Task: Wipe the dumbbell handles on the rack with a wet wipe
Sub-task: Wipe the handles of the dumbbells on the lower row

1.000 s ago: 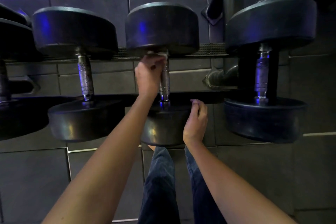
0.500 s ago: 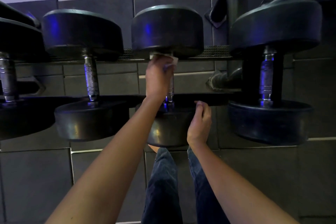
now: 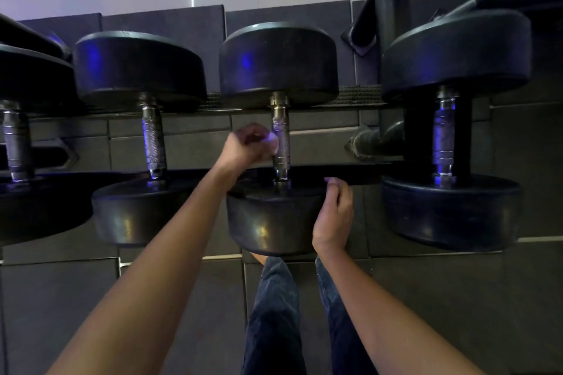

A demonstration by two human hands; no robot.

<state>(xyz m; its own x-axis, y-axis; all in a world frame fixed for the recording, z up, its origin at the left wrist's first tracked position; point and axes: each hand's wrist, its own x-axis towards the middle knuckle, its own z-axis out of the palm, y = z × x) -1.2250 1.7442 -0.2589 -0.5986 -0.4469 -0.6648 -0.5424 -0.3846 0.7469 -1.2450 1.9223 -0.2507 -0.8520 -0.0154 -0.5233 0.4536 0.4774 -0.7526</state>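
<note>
Several black dumbbells lie across the rack rails [image 3: 359, 172]. The middle dumbbell has a knurled metal handle [image 3: 281, 143] between two black heads. My left hand [image 3: 248, 146] holds a crumpled white wet wipe [image 3: 272, 142] and sits just left of that handle, the wipe touching its side. My right hand [image 3: 333, 216] rests against the right side of the near head [image 3: 271, 222], fingers loosely curled at its top edge. Neighbouring handles stand to the left [image 3: 154, 143] and to the right [image 3: 443, 143].
A thick black rack post [image 3: 391, 49] rises between the middle and right dumbbells. Another dumbbell [image 3: 16, 143] sits at the far left. Dark floor tiles and my jeans-clad legs [image 3: 274, 313] lie below the rack.
My left hand has slid down from the top of the middle handle and come off to its left side, leaving the upper handle bare. My right hand has stayed at the near head.
</note>
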